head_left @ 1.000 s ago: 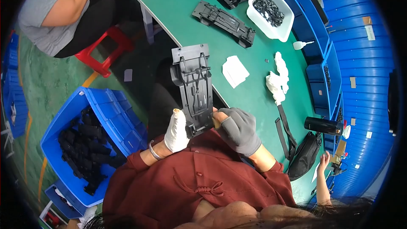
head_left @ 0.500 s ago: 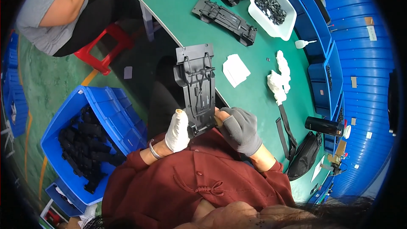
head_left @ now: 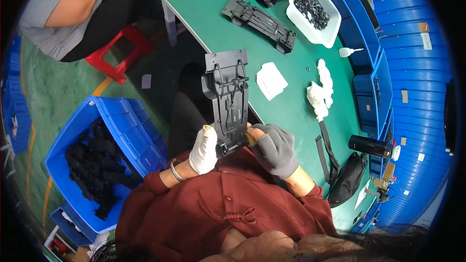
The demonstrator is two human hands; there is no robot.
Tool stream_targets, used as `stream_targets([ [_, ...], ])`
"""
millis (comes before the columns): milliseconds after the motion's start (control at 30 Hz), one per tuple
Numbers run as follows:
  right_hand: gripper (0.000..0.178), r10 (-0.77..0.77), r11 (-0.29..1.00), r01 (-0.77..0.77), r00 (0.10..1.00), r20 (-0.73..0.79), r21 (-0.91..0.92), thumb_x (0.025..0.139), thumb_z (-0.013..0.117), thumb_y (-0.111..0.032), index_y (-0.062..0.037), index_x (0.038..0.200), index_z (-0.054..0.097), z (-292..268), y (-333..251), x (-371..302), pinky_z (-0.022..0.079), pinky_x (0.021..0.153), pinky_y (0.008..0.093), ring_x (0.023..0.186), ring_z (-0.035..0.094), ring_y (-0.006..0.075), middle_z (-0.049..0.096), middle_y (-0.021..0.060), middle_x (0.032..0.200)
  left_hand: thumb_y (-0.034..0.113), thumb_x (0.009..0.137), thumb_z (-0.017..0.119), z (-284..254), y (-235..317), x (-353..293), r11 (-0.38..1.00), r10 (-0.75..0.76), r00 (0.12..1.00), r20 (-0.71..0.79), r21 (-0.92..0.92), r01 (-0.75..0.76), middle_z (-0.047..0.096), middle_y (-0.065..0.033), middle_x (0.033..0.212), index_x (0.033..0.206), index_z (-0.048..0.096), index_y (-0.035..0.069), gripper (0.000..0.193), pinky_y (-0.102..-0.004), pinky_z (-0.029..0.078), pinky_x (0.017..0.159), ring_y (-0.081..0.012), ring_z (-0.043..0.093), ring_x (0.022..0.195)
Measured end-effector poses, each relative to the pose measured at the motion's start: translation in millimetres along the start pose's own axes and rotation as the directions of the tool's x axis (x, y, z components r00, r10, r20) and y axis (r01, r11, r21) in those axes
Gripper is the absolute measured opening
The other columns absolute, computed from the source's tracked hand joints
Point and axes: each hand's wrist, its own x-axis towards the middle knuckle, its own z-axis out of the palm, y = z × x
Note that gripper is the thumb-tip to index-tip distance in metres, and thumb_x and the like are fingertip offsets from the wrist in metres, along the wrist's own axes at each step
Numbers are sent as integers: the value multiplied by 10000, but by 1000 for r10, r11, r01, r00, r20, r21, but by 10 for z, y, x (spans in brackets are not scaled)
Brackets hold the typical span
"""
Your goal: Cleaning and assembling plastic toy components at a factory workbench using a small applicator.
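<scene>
A long black plastic chassis (head_left: pixel 230 109), looking like the underframe of a toy vehicle, is held up in front of my body, its long side running away from me. My left hand (head_left: pixel 204 151), in a white glove with a bracelet at the wrist, grips its near left edge with the thumb up. At the near right edge, my right hand (head_left: pixel 275 151) is closed against the chassis in a grey glove with bare fingertips. A small yellowish bit shows by those fingertips; I cannot make out what it is. The undersides of both grips are hidden.
On the green table (head_left: pixel 291 111) lie another chassis (head_left: pixel 259 22), white cards (head_left: pixel 271 81), white cloth (head_left: pixel 319 92), a black pouch (head_left: pixel 347 179) and a bottle (head_left: pixel 371 146). A white tub (head_left: pixel 334 31) holds small black parts. A blue crate (head_left: pixel 131 126) stands left; a person (head_left: pixel 63 14) sits beyond.
The chassis has shifted very slightly to the right at its far end. Both hands keep the same hold on it.
</scene>
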Motion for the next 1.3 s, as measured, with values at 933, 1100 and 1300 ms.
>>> stream_targets([
  [933, 388, 2, 1000, -1, 997, 81, -6, 754, 708, 21, 28, 1137, 641, -20, 1, 5, 477, 509, 347, 613, 603, 219, 599, 75, 799, 721, 1024, 207, -67, 10, -57, 963, -92, 996, -3, 256, 89, 543, -161, 1477, 1505, 429, -27, 917, -404, 415, 1157, -259, 557, 1339],
  [1100, 343, 31, 1000, -30, 993, 114, -7, 754, 719, 8, 18, 1088, 639, -5, -36, 35, 476, 505, 359, 611, 602, 231, 589, 74, 780, 693, 1041, 204, -102, -52, -56, 960, -54, 997, -49, 271, 65, 596, -153, 1415, 1463, 489, -30, 884, -386, 465, 1110, -241, 604, 1280],
  [1300, 358, 74, 997, -75, 985, 153, -2, 734, 752, 4, 0, 1072, 634, -19, -33, 28, 497, 541, 361, 649, 629, 251, 622, 83, 826, 695, 1039, 202, -83, -50, -34, 963, -52, 996, -75, 259, 69, 632, -145, 1368, 1431, 527, -29, 885, -378, 499, 1074, -233, 637, 1230],
])
